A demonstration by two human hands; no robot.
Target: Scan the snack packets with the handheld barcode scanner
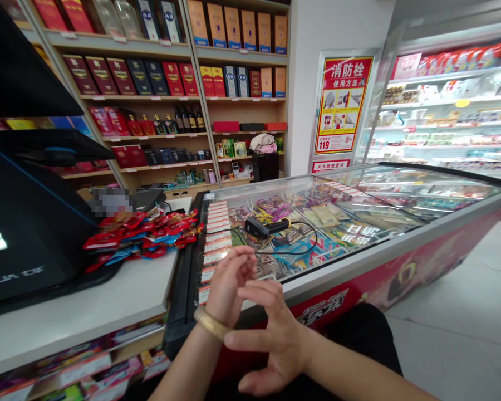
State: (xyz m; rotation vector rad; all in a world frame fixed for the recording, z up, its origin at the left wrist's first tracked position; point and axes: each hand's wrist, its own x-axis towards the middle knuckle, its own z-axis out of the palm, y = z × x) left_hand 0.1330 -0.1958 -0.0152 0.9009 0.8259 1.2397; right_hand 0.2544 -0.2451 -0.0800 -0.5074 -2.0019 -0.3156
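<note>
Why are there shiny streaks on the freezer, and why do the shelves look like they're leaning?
In the head view, the streaks on the freezer look like reflected light; also in the head view, the shelves lean at left, probably from a wide lens; in that same head view, the fridge is so bright that details wash out.

Scanner (256, 227) atop the freezer (369, 292), packets (146, 236) on the counter (125, 303) to its left.
</note>
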